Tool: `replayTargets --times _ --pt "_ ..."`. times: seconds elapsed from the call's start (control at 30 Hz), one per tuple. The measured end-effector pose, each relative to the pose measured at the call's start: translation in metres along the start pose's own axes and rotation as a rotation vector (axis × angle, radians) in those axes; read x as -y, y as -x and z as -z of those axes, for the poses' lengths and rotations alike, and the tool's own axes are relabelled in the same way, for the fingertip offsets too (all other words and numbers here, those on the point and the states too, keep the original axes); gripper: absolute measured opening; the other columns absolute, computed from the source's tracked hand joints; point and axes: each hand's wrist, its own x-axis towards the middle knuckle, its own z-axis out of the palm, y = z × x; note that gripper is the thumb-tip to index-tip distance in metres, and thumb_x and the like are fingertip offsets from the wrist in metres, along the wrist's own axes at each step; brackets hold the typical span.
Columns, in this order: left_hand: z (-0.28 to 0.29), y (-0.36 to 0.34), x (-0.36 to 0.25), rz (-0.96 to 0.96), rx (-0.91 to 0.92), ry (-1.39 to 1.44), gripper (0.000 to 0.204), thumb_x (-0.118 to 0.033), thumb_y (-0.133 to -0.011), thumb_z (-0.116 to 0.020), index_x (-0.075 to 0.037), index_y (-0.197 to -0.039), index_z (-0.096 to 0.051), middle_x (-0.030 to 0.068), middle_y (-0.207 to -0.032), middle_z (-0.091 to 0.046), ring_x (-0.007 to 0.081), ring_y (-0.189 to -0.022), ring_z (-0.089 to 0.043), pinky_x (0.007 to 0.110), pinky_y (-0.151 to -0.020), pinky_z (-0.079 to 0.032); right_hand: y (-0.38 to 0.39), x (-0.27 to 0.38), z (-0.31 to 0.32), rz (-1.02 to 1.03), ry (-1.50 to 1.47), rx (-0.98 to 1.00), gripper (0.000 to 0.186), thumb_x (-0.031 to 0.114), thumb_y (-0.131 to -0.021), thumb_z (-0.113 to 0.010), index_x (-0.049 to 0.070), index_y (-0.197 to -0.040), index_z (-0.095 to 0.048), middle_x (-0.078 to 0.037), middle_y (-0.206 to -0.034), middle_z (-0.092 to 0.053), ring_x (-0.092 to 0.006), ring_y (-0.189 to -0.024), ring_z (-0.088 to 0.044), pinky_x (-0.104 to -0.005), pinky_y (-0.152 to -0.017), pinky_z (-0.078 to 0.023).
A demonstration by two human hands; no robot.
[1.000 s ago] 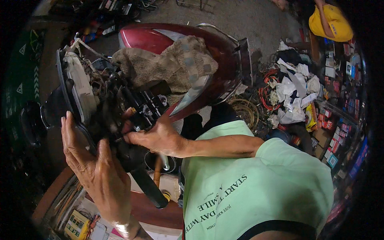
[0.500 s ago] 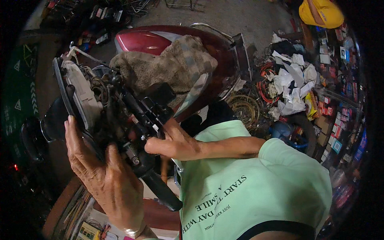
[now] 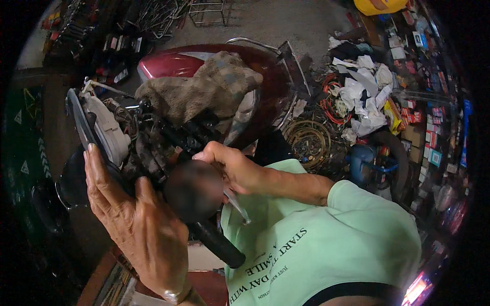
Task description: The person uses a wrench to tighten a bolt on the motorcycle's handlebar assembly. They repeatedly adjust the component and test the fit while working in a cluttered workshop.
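Pale green shirt [image 3: 326,239], short sleeve [image 3: 367,219], black printed lettering [image 3: 278,253], black edge trim [image 3: 357,289], 2 bare hands [image 3: 140,227]

Grey floor [image 3: 273,23] with motorcycle [image 3: 171,66], coiled cable [image 3: 308,133]

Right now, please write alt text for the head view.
A person's left hand rests against the dark front panel of a red motorcycle; the right hand is beside a blurred round patch. A brown cloth drapes the motorcycle.

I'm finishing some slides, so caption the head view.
Left hand at a dark-rimmed motorcycle housing, right hand near the black handlebar grip, a brown cloth draped over red bodywork.
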Motion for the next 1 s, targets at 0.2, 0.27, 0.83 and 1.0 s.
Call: replayTargets --times 0.2,0.27,0.83,1.0 --pt "-0.005 0.002 0.000 -0.014 -0.038 -0.007 0.023 -0.003 -0.074 -0.056 0.005 -0.095 -0.061 0.0325 -0.148 -0.030 0.0476 -0.138 -0.030 0.053 -0.112 -0.025 0.005 -0.008 0.013 0.000 -0.091 0.008 0.045 0.037 -0.091 -0.043 -0.003 -0.085 -0.063 -0.015 -0.054 -0.056 -0.0233 -0.039 -0.052 -0.0310 -0.039 -0.043" --pt "-0.009 0.003 0.000 -0.007 -0.043 -0.011 0.018 -0.003 -0.074 -0.056 0.006 -0.090 -0.059 0.0326 -0.149 -0.028 0.0479 -0.139 -0.028 0.054 -0.112 -0.023 0.009 -0.010 0.010 0.011 -0.092 -0.039 0.047 0.043 -0.088 -0.047 -0.001 -0.087 -0.063 -0.011 -0.050 -0.053 -0.0201 -0.037 -0.049 -0.0305 -0.038 -0.042" --pt "-0.008 0.004 -0.001 0.005 -0.036 -0.066 0.026 -0.001 -0.069 -0.059 0.003 -0.095 -0.060 0.0303 -0.151 -0.027 0.0461 -0.138 -0.029 0.053 -0.111 -0.024 0.021 0.012 0.012 0.068 0.052 0.017 0.049 0.060 -0.090 -0.052 0.011 -0.093 -0.060 -0.001 -0.074 -0.057 -0.0067 -0.053 -0.047 -0.0215 -0.041 -0.030" --pt "-0.008 0.004 -0.004 0.045 -0.032 -0.014 0.016 0.001 -0.073 -0.054 0.005 -0.088 -0.060 0.0275 -0.153 -0.025 0.0447 -0.141 -0.025 0.056 -0.113 -0.022 0.030 0.024 0.017 -0.123 -0.241 0.192 0.059 0.062 -0.091 -0.045 0.008 -0.108 -0.060 -0.001 -0.086 -0.060 -0.0083 -0.055 -0.045 -0.0210 -0.041 -0.028"
